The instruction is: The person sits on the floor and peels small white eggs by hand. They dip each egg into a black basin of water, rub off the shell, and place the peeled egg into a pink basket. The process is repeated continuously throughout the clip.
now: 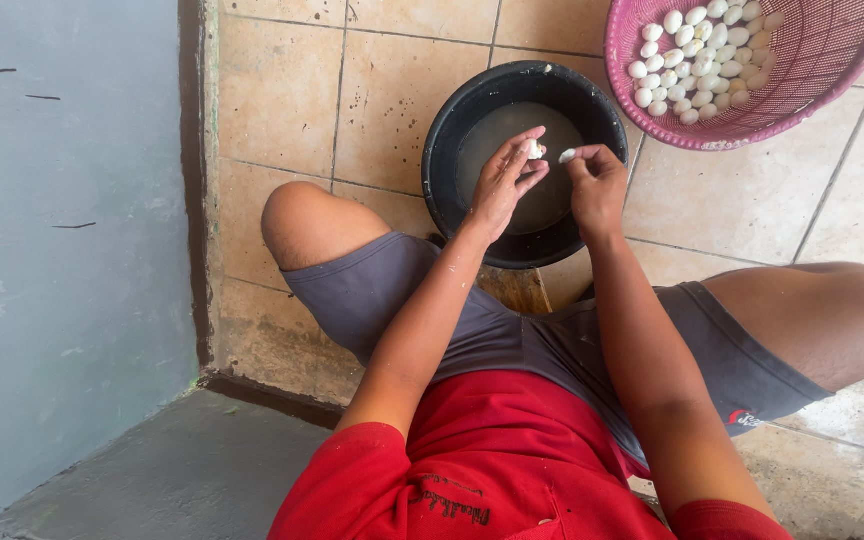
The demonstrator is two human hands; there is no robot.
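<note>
Held small white peeled egg (pixel 532 149) in left hand (pixel 503 188) over round black plastic basin (pixel 452 130), right hand (pixel 597 185) pinching white shell scrap (pixel 567 155); best peeled gently, over water.

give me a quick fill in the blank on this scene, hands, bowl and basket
1. The left hand holds a small white piece over the black ____.
2. The basket holding the white pieces is ____ in colour.
3. The right hand pinches a white bit between its ____.
4. The bowl stands on a ____ floor.

Missing words: bowl; pink; fingertips; tiled
</note>
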